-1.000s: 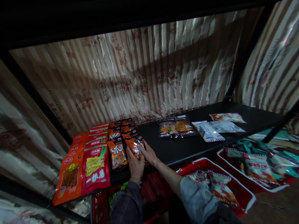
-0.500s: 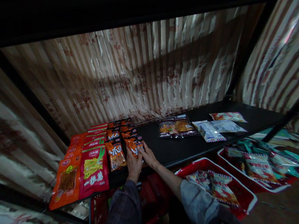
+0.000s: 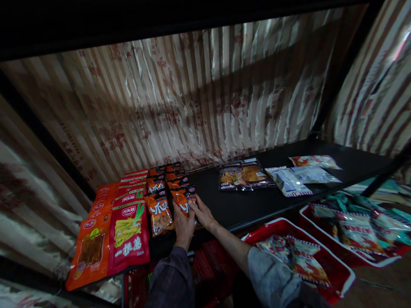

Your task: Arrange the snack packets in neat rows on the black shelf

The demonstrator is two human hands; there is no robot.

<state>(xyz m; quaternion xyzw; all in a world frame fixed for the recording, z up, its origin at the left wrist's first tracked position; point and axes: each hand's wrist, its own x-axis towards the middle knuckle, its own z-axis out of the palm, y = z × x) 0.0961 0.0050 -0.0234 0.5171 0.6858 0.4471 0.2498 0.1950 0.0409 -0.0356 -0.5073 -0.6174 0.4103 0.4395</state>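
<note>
An orange snack packet point(image 3: 181, 195) lies at the front of a row on the black shelf point(image 3: 229, 210). My left hand point(image 3: 184, 225) grips its left and lower side, and my right hand point(image 3: 203, 213) presses in from the right; both are closed on it. The hands cover its lower half. Just left lies a matching orange snack packet point(image 3: 160, 214), with more of the same overlapping behind. Further left are a pink-red snack packet point(image 3: 129, 234) and an orange-red snack packet point(image 3: 91, 249), each fronting its own row.
Brown snack packets point(image 3: 244, 174) and white-blue packets point(image 3: 290, 180) lie on the shelf to the right. Below stand red baskets point(image 3: 348, 276) holding packets. Black posts point(image 3: 349, 62) and a dark upper board point(image 3: 184, 10) frame the shelf; striped cloth point(image 3: 185, 98) hangs behind.
Almost nothing differs. Both hands stay on the same orange snack packet, and the view has shifted very slightly.
</note>
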